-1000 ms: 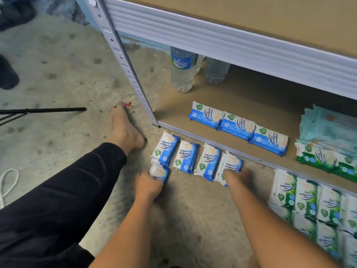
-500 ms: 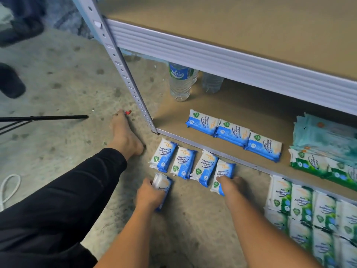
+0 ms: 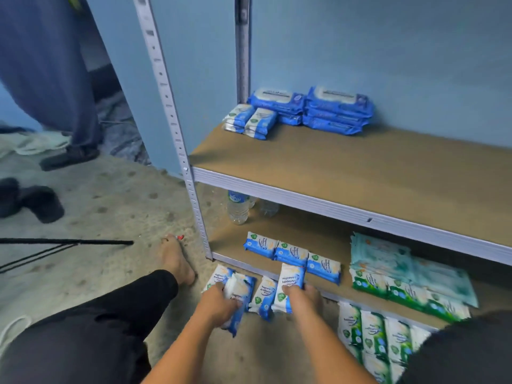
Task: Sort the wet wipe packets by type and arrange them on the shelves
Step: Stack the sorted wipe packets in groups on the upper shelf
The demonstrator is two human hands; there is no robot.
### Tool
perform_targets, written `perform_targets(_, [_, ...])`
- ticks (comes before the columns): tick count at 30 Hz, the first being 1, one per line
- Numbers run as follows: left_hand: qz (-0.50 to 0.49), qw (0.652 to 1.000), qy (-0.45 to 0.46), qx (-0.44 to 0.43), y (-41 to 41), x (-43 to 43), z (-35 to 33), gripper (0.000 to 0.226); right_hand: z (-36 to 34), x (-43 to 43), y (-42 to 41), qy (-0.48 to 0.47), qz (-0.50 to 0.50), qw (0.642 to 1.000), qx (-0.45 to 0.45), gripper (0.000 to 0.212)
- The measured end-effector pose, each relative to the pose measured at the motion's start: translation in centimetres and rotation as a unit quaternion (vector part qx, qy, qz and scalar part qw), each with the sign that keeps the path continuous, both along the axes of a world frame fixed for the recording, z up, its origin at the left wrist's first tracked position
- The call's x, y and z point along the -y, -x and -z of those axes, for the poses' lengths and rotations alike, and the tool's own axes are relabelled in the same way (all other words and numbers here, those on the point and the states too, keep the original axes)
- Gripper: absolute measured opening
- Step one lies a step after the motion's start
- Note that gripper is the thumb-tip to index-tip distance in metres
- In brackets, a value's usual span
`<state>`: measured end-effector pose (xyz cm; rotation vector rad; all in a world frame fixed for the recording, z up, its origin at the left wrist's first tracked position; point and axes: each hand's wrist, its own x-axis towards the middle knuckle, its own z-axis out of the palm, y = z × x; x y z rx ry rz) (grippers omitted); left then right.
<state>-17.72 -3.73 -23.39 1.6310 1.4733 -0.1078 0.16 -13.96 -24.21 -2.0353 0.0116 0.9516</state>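
Note:
Small blue-and-white wipe packets lie on the floor in front of the rack. My left hand (image 3: pixel 217 303) grips a stack of these blue packets (image 3: pixel 240 293). My right hand (image 3: pixel 300 296) holds another blue packet (image 3: pixel 289 275) raised off the floor, and one blue packet (image 3: pixel 264 296) lies between my hands. Three blue packets (image 3: pixel 291 253) lie in a row on the bottom shelf (image 3: pixel 327 236). On the middle shelf (image 3: pixel 346 167), small blue packets (image 3: pixel 250 121) sit beside large blue packs (image 3: pixel 313 108).
Green-and-white packets (image 3: pixel 371 333) lie on the floor at the right, with more green packets (image 3: pixel 401 292) and pale teal packs (image 3: pixel 388 259) on the bottom shelf. Water bottles (image 3: pixel 237 207) stand at its back left. My bare foot (image 3: pixel 176 259) and a black tripod leg (image 3: pixel 66 242) lie left.
My head has tilted up, bringing the middle shelf into view. Both hands have gathered blue packets off the floor, and my right hand has lifted one toward the bottom shelf.

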Motion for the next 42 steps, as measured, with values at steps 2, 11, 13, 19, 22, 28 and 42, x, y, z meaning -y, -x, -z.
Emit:
perform_targets(2, [-0.015, 0.997, -0.033, 0.070, -0.1, 1.2, -3.3, 0.062, -4.3, 0.6, 0.7, -0.050, -0.004, 0.999, -0.003, 0.025])
perform_targets(11, [-0.002, 0.963, -0.137, 0.231, -2.2, 2.5, -17.0, 0.053, -16.8, 2.3, 1.4, -0.186, -0.045, 0.982, 0.004, 0.028])
perform_targets(13, [-0.006, 0.955, -0.145, 0.258, -2.8, 1.7, -19.0, 0.066, -18.8, 2.5, 0.6, -0.210, -0.049, 0.976, 0.019, 0.023])
perform_targets(19, [0.025, 0.946, -0.156, 0.282, -6.3, -0.6, -24.6, 0.076, -23.5, 0.7, -3.7, -0.268, -0.063, 0.957, 0.087, 0.038])
perform_targets(22, [0.053, 0.945, -0.178, 0.269, -8.3, -2.4, -26.6, 0.071, -25.2, -0.8, -6.0, -0.276, -0.061, 0.953, 0.114, 0.059])
perform_targets(28, [0.058, 0.947, -0.188, 0.253, -11.4, -5.8, -27.2, 0.064, -26.0, -3.5, -9.6, -0.266, -0.081, 0.952, 0.125, 0.069])
perform_targets(42, [0.030, 0.965, -0.145, 0.217, -16.7, -10.3, -23.1, 0.054, -23.5, -9.3, -12.3, -0.150, -0.116, 0.967, 0.173, 0.065])
